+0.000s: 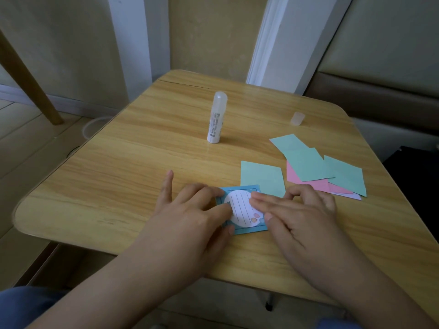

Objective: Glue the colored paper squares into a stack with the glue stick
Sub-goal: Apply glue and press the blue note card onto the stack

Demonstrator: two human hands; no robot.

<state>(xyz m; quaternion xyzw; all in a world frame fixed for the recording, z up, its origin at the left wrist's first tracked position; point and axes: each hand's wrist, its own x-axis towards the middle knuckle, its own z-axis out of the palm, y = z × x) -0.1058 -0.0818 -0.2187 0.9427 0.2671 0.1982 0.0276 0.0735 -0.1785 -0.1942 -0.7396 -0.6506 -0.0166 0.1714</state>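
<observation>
A blue-bordered paper square with a white lined oval lies flat near the table's front edge. My left hand presses its left side with fingers spread. My right hand lies across its right side, fingertips flat on the paper. A green square sits just behind it, partly tucked under. To the right lies a loose pile of green squares over pink ones. The white glue stick stands upright at mid-table, capped.
A small translucent cap stands at the far right of the wooden table. Beyond the table are a wall, a white door frame and a padded seat at right. A wooden leg slants at far left.
</observation>
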